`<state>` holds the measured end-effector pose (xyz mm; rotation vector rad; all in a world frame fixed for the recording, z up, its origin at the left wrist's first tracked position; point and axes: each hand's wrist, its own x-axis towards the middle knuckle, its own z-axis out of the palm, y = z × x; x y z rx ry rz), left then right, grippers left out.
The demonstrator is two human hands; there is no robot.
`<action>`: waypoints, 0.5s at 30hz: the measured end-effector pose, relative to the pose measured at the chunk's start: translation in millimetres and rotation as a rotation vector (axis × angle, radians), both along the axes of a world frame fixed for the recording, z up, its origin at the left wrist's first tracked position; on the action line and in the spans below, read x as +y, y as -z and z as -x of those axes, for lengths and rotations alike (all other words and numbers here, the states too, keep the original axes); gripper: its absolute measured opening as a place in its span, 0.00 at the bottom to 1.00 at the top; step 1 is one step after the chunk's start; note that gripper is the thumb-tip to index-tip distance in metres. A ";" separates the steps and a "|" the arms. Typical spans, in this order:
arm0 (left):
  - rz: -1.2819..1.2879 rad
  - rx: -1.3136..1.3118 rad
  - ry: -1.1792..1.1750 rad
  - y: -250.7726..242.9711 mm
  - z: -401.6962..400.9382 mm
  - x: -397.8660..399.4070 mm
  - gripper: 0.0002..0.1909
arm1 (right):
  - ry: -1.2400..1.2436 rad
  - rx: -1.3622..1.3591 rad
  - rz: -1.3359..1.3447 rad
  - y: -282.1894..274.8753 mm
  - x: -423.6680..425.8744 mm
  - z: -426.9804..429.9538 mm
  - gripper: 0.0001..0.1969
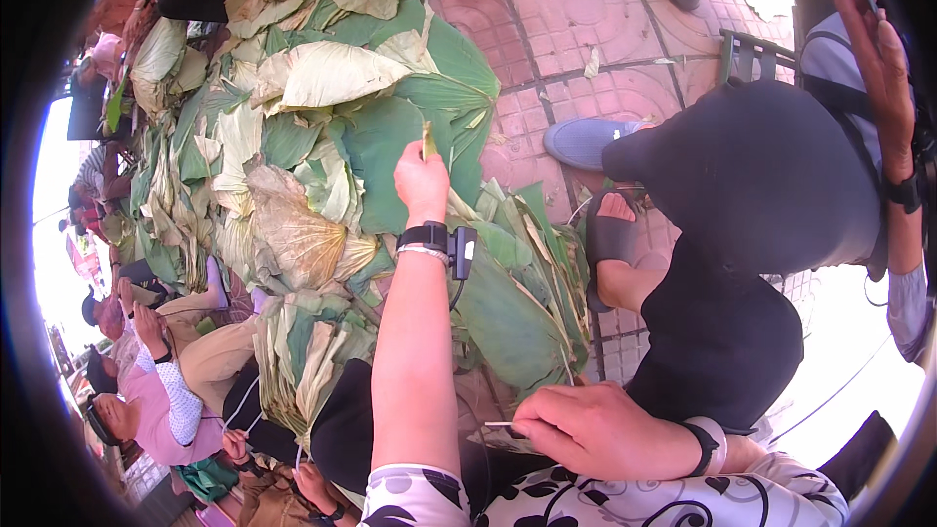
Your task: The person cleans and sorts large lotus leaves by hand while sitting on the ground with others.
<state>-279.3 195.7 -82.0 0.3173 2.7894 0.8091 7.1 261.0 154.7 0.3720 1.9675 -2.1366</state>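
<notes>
My left hand [422,179] reaches out over a heap of large lotus leaves, some green, some dried pale brown. It is closed around a small folded piece of leaf [428,140], whose tip sticks up past the fingers. Behind that hand lies a broad green leaf [381,154]. Close to my lap, my right hand [585,426] pinches a thin pale stem or stick [498,424]; part of it is hidden by the fingers. Between my arms rests a stacked bundle of leaves [520,300], with a thin white cord near its lower end.
To the right sits a person in black trousers [739,176], one sandalled foot [613,234] beside the leaf bundle. On the left, several people work, one holding cord near another leaf bundle [307,359]. Pink paving tiles [578,7] show at the top.
</notes>
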 end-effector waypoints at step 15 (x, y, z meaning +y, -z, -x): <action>-1.011 -0.162 -0.157 -209.3 -82.5 -137.7 0.31 | 0.263 0.242 -0.231 20.7 -51.3 1.6 0.08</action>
